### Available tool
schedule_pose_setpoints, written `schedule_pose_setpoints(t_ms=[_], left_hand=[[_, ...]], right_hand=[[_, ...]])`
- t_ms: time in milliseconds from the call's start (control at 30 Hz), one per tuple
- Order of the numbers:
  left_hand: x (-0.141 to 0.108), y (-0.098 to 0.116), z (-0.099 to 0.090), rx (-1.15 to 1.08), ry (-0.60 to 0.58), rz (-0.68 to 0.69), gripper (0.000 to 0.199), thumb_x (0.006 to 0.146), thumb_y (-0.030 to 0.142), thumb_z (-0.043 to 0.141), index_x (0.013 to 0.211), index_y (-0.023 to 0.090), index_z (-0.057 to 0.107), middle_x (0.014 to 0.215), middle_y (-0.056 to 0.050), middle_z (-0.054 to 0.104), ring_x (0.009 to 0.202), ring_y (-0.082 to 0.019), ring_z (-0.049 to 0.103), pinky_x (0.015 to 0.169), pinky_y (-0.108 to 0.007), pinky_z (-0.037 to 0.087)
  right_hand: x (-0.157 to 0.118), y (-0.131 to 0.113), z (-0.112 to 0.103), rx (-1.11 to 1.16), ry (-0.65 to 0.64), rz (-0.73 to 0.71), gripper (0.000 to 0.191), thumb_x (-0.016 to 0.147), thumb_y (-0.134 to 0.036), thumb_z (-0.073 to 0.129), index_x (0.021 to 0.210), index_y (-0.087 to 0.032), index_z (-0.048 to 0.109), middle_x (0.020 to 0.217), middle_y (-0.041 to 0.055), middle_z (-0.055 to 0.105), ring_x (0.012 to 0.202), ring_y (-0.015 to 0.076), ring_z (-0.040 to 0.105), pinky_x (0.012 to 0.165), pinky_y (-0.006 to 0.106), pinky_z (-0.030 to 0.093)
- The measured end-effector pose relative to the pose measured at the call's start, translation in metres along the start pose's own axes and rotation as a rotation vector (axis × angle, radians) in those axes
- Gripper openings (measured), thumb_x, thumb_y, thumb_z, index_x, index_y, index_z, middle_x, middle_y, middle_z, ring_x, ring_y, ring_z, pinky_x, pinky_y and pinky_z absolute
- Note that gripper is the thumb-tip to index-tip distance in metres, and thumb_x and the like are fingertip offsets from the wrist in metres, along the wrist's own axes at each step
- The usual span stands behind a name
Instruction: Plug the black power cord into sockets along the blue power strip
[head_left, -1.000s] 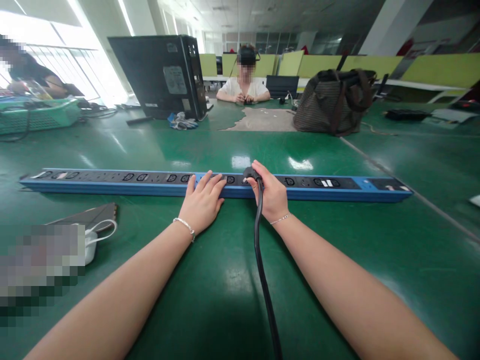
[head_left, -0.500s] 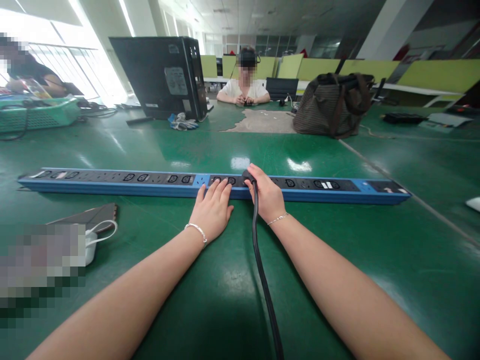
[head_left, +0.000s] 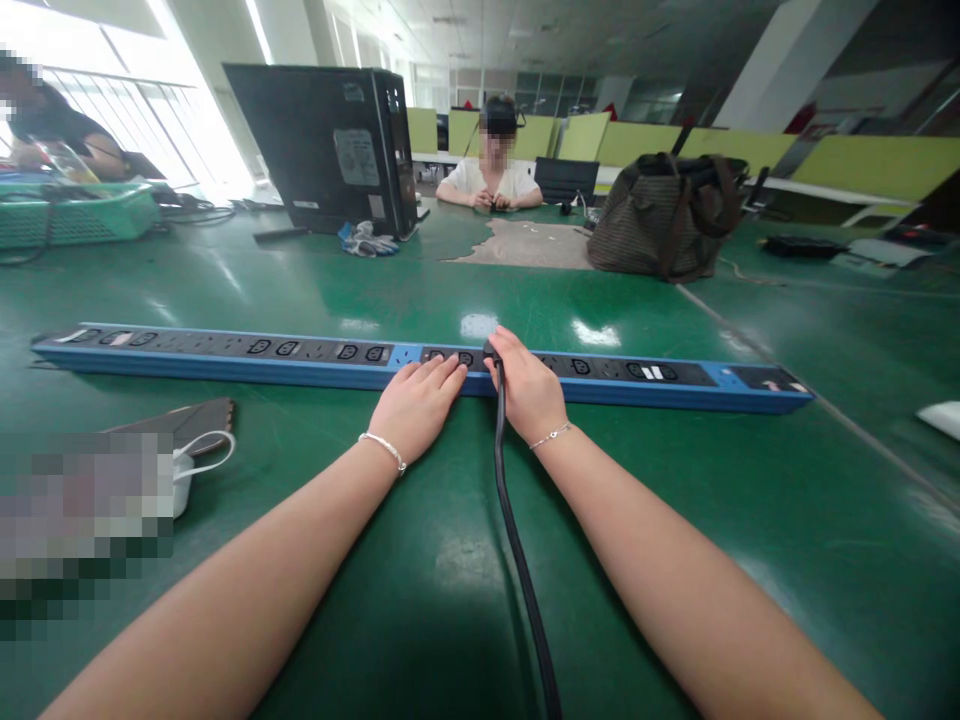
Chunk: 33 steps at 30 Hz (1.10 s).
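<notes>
Apparently the work was well along: the black plug [head_left: 490, 350] was at the top face of the blue power strip [head_left: 337, 372], near the dial's centre, though whether its pins were fully in could not be told. Letting go was not yet done: the right hand [head_left: 534, 392] was closed around the plug. The left hand [head_left: 421, 400], just toward nine o'clock, lay with extended fingers on the strip, gripping nothing. By count, there was one strip, reaching from nine to three, one plug, one black cable [head_left: 508, 505] running toward six, two bracelets [head_left: 385, 446], one computer tower [head_left: 319, 150] near half past ten, and one bag [head_left: 649, 225] at two.
</notes>
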<state>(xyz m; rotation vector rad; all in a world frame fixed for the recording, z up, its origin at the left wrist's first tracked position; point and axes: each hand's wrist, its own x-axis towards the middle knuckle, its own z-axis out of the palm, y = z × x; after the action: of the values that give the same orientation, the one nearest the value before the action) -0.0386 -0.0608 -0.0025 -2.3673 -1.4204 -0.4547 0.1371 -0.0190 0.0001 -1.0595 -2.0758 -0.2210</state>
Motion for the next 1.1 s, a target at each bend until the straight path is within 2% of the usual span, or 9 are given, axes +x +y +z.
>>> schedule_pose_setpoints(t_ms=[167,300,533,633,733,933,1033,1100], left_hand=[[0.001,0.02,-0.003,0.081,-0.063,-0.082,0.045,0.093,0.014,0.027,0.132,0.009,0.048,0.14,-0.018,0.046,0.129,-0.03,0.045,0.1,-0.047,0.04],[0.002,0.033,-0.001,0.094,-0.089,-0.169,0.047,0.092,0.013,0.025,0.133,0.005,0.047,0.141,-0.02,0.044,0.131,-0.032,0.041,0.102,-0.046,0.038],[0.0,0.029,0.009,-0.137,0.074,-0.305,0.041,0.089,0.017,0.036,0.127,0.013,0.052,0.139,-0.015,0.05,0.131,-0.027,0.043,0.104,-0.047,0.036],[0.001,0.023,0.008,-0.219,0.099,-0.354,0.036,0.088,0.02,0.041,0.12,0.018,0.057,0.134,-0.01,0.055,0.126,-0.024,0.048,0.103,-0.046,0.038],[0.006,0.011,0.005,-0.259,0.07,-0.323,0.032,0.088,0.021,0.043,0.114,0.02,0.061,0.129,-0.006,0.06,0.12,-0.022,0.053,0.101,-0.043,0.04],[0.013,-0.019,0.001,-0.219,0.018,-0.131,0.031,0.09,0.027,0.042,0.11,0.023,0.066,0.118,-0.005,0.067,0.11,-0.02,0.061,0.096,-0.038,0.046],[0.011,-0.021,-0.001,-0.166,-0.006,-0.044,0.033,0.088,0.022,0.043,0.114,0.023,0.064,0.118,-0.007,0.066,0.11,-0.021,0.062,0.092,-0.04,0.048],[0.009,-0.014,-0.003,-0.125,0.008,-0.027,0.036,0.087,0.017,0.043,0.116,0.022,0.063,0.121,-0.01,0.065,0.111,-0.024,0.062,0.089,-0.042,0.05]], right_hand=[[0.004,-0.003,-0.003,-0.042,-0.05,-0.011,0.037,0.096,-0.026,0.037,0.123,-0.01,0.056,0.131,0.0158,0.057,0.117,0.0234,0.058,0.096,0.037,0.052],[0.005,0.001,-0.003,-0.035,-0.039,-0.011,0.036,0.095,-0.025,0.039,0.122,-0.01,0.057,0.13,0.0146,0.058,0.117,0.0223,0.058,0.096,0.035,0.052],[0.003,0.004,0.002,0.048,-0.002,0.02,0.036,0.095,-0.026,0.039,0.124,-0.012,0.056,0.13,0.0134,0.058,0.12,0.0205,0.056,0.1,0.035,0.049],[0.002,0.005,0.004,0.07,0.018,0.03,0.035,0.095,-0.026,0.04,0.123,-0.012,0.056,0.129,0.013,0.059,0.12,0.0194,0.056,0.102,0.034,0.048],[0.001,0.007,0.005,0.065,0.017,0.03,0.035,0.095,-0.027,0.041,0.124,-0.013,0.055,0.13,0.0127,0.058,0.121,0.0193,0.055,0.102,0.034,0.047],[0.0,0.007,0.005,0.025,-0.057,0.021,0.036,0.095,-0.027,0.041,0.123,-0.012,0.057,0.131,0.0143,0.057,0.121,0.021,0.055,0.102,0.035,0.048],[0.001,0.006,0.006,0.005,-0.05,0.021,0.035,0.094,-0.026,0.041,0.122,-0.013,0.058,0.129,0.013,0.059,0.119,0.0204,0.057,0.101,0.035,0.048],[0.001,0.004,0.006,-0.004,-0.038,0.024,0.034,0.093,-0.024,0.042,0.12,-0.013,0.059,0.127,0.0124,0.06,0.117,0.0199,0.058,0.101,0.034,0.048]])
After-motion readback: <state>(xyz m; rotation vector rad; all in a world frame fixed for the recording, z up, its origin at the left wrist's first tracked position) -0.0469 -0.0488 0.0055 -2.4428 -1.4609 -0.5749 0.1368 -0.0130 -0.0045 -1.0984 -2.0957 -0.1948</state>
